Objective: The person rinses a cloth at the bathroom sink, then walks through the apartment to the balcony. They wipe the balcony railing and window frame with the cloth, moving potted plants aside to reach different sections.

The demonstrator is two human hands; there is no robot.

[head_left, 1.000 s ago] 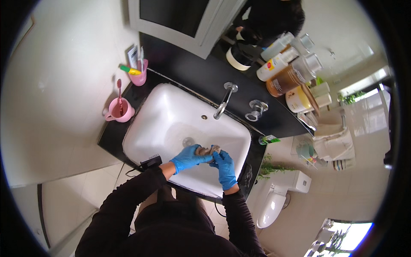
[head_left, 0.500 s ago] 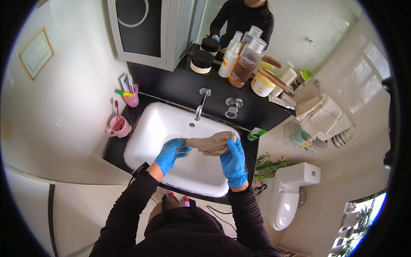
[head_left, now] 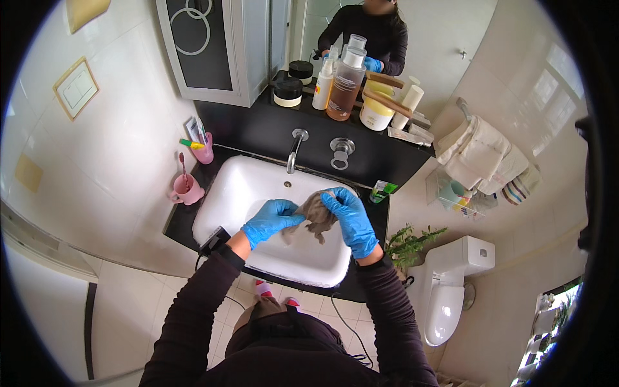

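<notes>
Mid-frame, the white basin (head_left: 235,193) has open room at its left, its near rim (head_left: 293,278) lower down. My right hand (head_left: 351,222) and left hand (head_left: 269,222) grip the grey-brown cloth (head_left: 316,213), bunched between them over the basin.

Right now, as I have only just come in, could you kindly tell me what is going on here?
The person's blue-gloved left grip and right grip hold a crumpled grey-brown cloth between them, over the white sink. A loose end of it dangles in between. A chrome spout juts out at the sink's far side, and a pink mug with a toothbrush in it stands on the black counter to the left.
</notes>
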